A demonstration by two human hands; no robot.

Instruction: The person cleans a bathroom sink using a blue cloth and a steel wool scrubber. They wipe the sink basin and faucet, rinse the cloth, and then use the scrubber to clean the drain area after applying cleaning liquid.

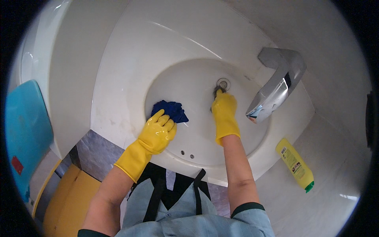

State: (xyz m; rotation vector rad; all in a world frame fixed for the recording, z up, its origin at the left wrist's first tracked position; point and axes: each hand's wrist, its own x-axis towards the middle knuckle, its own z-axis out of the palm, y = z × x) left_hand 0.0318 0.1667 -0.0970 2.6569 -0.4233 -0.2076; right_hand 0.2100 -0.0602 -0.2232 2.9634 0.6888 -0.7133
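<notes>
A person in yellow rubber gloves leans over a white sink (130, 63), both hands down inside the bowl. The left hand (158, 132) lies on the left slope of the bowl, fingers bent over a crumpled blue cloth (170, 110) and pressing it against the porcelain; most of the cloth shows beyond the fingertips on the far side. The right hand (224, 112) reaches farther in, fingers drawn together around a small dark object (216, 92) at the drain (223, 83); what that object is cannot be made out. The two hands are apart, the cloth left of the drain. A chrome tap (278, 83) juts over the bowl from the right, near the right hand. On the counter to the right of the sink, a yellow bottle (295, 164) with a green cap lies on its side. At the far left stands a blue panel (25, 126), with a yellow box (67, 201) low beside the person's left forearm.
</notes>
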